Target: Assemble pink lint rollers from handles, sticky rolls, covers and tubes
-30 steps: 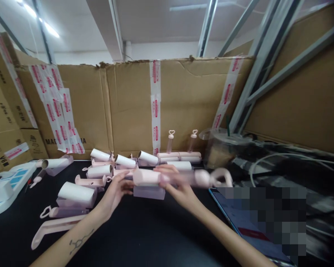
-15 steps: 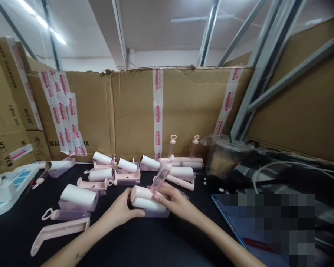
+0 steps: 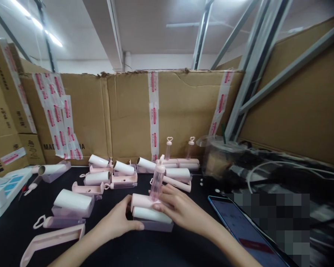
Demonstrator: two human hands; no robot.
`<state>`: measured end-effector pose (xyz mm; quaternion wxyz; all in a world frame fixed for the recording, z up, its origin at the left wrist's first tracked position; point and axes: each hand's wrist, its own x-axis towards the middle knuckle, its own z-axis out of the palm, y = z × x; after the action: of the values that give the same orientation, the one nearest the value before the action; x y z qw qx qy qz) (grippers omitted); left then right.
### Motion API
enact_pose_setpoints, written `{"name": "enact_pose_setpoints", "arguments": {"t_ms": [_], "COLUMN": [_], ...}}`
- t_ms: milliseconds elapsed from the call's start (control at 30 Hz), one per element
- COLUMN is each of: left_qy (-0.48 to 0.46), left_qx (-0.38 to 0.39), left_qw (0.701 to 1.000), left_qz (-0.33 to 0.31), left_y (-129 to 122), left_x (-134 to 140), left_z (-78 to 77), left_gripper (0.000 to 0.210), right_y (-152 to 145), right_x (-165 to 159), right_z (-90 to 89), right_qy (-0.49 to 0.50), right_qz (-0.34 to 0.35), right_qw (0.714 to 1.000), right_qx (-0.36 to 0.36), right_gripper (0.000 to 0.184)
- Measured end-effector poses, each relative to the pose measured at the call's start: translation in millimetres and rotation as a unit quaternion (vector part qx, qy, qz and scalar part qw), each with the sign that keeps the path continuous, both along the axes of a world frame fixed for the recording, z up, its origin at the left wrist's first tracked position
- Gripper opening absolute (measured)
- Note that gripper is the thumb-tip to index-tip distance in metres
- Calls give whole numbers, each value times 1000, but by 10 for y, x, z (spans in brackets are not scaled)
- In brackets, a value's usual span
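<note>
My left hand (image 3: 118, 220) closes round the left end of a lint roller, its thumb along the front edge. The roller has a pink cover (image 3: 140, 200), a white paper roll (image 3: 152, 214) below it and a clear case (image 3: 159, 226) underneath. A clear pink handle (image 3: 157, 181) stands upright on the cover. My right hand (image 3: 183, 207) grips the right end of the roller, fingers behind and beside the handle's base. Part of the roller's right end is hidden by that hand.
More lint roller parts lie left and behind: a white roll (image 3: 72, 202), a bent pink frame (image 3: 52, 243), a heart-ended handle (image 3: 64, 222). Finished-looking rollers (image 3: 188, 162) stand at the back. A phone (image 3: 239, 226), drink cup (image 3: 218, 159) and power strip (image 3: 12, 189) flank the black table.
The clear handle has swung from tilting right to nearly upright. Both hands stay on the lint roller. The view has shifted slightly.
</note>
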<state>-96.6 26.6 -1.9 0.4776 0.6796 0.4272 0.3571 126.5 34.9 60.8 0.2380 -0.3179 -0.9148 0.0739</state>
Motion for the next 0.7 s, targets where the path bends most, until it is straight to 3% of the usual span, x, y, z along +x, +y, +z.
{"name": "enact_pose_setpoints", "arguments": {"t_ms": [233,500,600,667,700], "left_qy": [41,73,124,153,175], "left_qx": [-21,3,23,27,33], "left_qw": [999,997,991,988,984], "left_qz": [1,27,34,18,10], "left_y": [-66,-14,-39,-90,-117], "left_x": [4,-63,-58,-57,-59], "left_z": [63,-11,-2,37,77], "left_gripper": [57,76,75,80,88], "right_y": [-69,-14,-16,-29,-34], "right_x": [-1,-24,-47,-85,-103], "right_z": [61,-173,-181,-167,-160], "right_qy": [-38,-36,-16,41,74], "right_qz": [-3,-14,-25,-32,-33], "right_qw": [999,999,998,997,994], "right_qx": [17,-30,-55,-57,-69], "right_gripper": [31,27,44,67,67]}}
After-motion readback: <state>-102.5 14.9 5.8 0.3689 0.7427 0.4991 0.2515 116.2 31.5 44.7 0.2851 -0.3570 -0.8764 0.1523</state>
